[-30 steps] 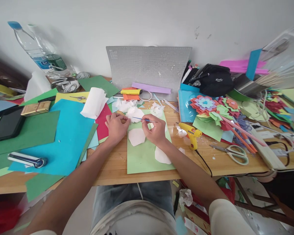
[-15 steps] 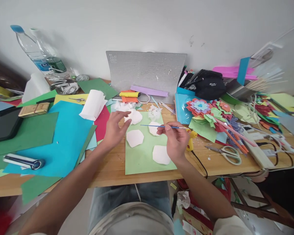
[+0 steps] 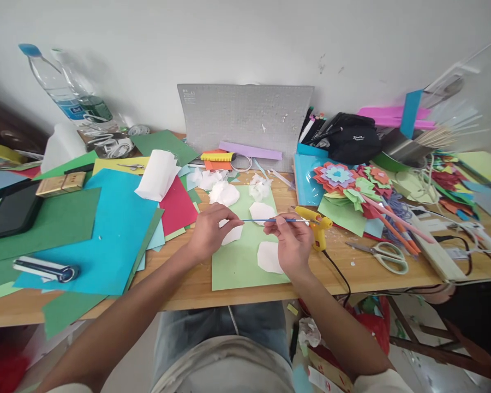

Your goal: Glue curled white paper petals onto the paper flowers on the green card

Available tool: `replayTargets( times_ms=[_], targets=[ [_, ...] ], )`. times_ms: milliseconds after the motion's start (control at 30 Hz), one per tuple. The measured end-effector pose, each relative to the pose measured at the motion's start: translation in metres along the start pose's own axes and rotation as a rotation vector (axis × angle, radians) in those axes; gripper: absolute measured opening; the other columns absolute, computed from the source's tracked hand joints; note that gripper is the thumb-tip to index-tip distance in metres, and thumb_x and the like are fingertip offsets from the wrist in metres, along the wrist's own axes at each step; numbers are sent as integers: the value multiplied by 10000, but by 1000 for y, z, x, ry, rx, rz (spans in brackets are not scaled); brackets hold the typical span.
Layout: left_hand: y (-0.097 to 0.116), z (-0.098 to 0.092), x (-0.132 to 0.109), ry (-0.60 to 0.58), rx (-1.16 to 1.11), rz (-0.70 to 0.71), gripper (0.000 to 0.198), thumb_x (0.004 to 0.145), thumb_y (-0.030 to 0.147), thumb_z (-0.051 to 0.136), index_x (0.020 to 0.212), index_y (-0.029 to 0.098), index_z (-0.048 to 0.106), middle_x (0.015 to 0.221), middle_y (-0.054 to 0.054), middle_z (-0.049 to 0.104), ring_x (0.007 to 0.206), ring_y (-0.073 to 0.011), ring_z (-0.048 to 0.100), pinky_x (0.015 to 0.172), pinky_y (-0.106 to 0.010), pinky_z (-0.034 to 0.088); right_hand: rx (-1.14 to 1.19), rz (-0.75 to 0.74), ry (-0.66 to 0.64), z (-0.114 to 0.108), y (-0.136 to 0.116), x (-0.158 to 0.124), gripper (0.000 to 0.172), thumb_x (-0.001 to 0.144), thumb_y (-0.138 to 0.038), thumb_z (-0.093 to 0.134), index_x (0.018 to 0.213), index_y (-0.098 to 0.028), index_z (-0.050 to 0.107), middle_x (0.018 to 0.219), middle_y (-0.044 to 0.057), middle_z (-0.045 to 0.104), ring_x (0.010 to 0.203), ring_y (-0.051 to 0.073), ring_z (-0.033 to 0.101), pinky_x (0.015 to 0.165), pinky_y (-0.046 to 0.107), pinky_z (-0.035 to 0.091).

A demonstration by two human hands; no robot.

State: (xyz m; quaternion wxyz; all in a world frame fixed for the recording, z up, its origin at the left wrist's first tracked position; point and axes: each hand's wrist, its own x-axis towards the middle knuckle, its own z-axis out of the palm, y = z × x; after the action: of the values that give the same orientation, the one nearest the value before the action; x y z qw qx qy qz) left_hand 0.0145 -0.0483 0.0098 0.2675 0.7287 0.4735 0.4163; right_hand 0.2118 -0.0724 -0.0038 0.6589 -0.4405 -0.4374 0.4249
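A thin blue stick (image 3: pixel 256 220) with a pale end runs level between my hands. My right hand (image 3: pixel 292 245) is closed round its right part, thumb and fingers pinching it. My left hand (image 3: pixel 213 232) has its thumb and fingertips together at the stick's left tip. Below lies a light green paper sheet (image 3: pixel 237 273) with cut white paper pieces on it: one (image 3: pixel 270 257) at the lower right, another (image 3: pixel 262 211) under the stick, a third (image 3: pixel 233 236) partly hidden by my left hand. White ruffled paper (image 3: pixel 225 194) sits at the sheet's far edge.
A yellow glue gun (image 3: pixel 319 234) stands right of my right hand, its cord trailing forward. Scissors (image 3: pixel 388 256) and paper flowers (image 3: pixel 337 177) lie farther right. At left are a blue sheet (image 3: pixel 106 234), a stapler (image 3: pixel 47 269) and a white roll (image 3: pixel 156 174). A grey cutting mat (image 3: pixel 245 114) leans on the wall.
My left hand has moved right and down, closing its spread fingers at the stick's tip. My right hand still holds the stick, which is now slightly lower.
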Motion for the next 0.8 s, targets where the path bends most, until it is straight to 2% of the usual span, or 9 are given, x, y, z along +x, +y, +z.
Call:
replayTargets(
  times_ms=[167,300,400,467,533,633,700,767,800],
  targets=[
    [11,-3,2,-163,-110,-51,179,900,323,583,798,228,696,846,-35,715,791,-190,627,708,-320,481,-38,-48,46,-10,-1,-4,140,832,-327,700,828,-195,656,745,15,688,653,176,689,598,327,592],
    [13,-6,4,-202,-137,-40,197,905,305,559,763,219,665,800,-24,679,778,-178,605,714,-307,461,-16,-70,72,-13,-6,-9,133,819,-314,715,821,-191,665,741,15,675,663,179,688,580,312,571],
    [4,-15,8,-184,-178,-61,191,905,324,554,779,210,640,812,-20,664,788,-171,588,726,-296,449,56,-95,148,-15,-14,-8,128,823,-310,714,815,-198,653,714,2,671,651,158,680,578,286,555],
    [-4,-23,12,-133,-187,-137,217,906,371,546,784,207,618,790,-15,643,744,-164,563,666,-283,427,68,-135,207,-17,-20,-6,130,827,-313,708,815,-203,641,692,-10,665,623,141,666,570,269,544],
    [-11,-30,16,-80,-125,-173,275,925,417,499,771,209,592,741,-4,603,696,-156,528,611,-274,388,39,-164,212,-17,-23,-6,123,834,-312,699,824,-205,638,697,-12,661,617,139,661,574,273,548],
    [-17,-38,22,-46,72,-167,368,952,432,418,685,209,537,644,6,531,626,-150,476,566,-283,329,-78,-225,160,-16,-20,-10,76,878,-287,639,858,-214,634,740,-2,661,642,155,674,592,300,565],
    [-22,-44,24,-41,239,-193,419,955,418,393,607,209,500,572,-1,487,576,-158,456,548,-302,304,-272,-327,70,-16,-14,-15,48,900,-232,594,909,-227,641,789,14,674,671,166,685,622,320,576],
    [-30,-51,26,-17,424,-222,358,929,374,437,630,210,546,599,-24,540,607,-186,505,566,-318,325,-550,-520,-110,-18,-8,-18,156,890,-159,572,1000,-240,647,860,43,698,740,185,693,675,340,579],
    [-34,-56,27,4,524,-227,266,907,336,469,715,208,602,691,-47,610,685,-214,555,599,-326,354,-691,-632,-235,-19,-5,-19,220,879,-126,563,1049,-240,644,898,60,706,786,197,692,698,346,577]
  ],
)
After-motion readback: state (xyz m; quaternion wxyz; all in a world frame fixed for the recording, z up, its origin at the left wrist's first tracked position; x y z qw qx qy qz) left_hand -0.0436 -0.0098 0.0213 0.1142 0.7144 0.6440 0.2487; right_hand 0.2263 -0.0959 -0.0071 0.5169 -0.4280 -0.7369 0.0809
